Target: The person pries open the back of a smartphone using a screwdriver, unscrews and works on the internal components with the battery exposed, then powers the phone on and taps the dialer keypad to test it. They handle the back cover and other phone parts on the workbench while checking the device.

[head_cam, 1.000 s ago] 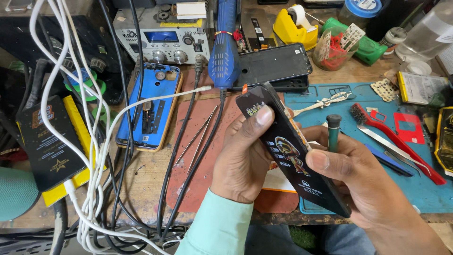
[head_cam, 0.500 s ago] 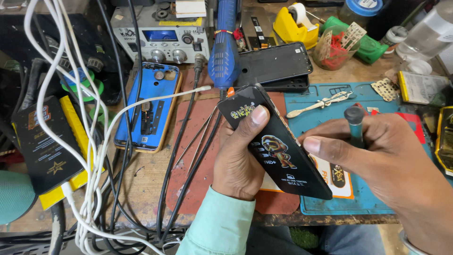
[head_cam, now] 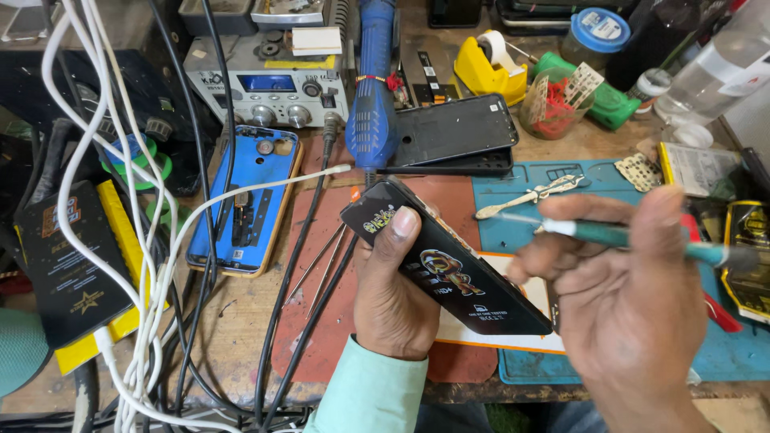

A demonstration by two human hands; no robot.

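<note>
Over cluttered wooden table (head_cam: 241, 321), left hand (head_cam: 393, 297) grips flat black phone panel (head_cam: 445, 261) steady; right hand (head_cam: 634, 305) pinches green-handled screwdriver (head_cam: 634, 236) ready.

Right hand (head_cam: 634, 313): motion-blurred, wrist cut by the bottom edge; green tool (head_cam: 642, 236) blurred, its tip indistinct and its rear end smeared toward 3 o'clock. Left hand (head_cam: 393, 293): palm hidden behind the black phone (head_cam: 449, 269); forearm leaves the frame at 6 o'clock. Phone's lower corner covered by right-hand fingers. Clear bottle (head_cam: 726, 64) cropped at 2 o'clock. White cables (head_cam: 120, 200) run off at 12 and 6 o'clock. Teal object (head_cam: 20, 349) cropped at 8 o'clock, kind unclear.
</note>
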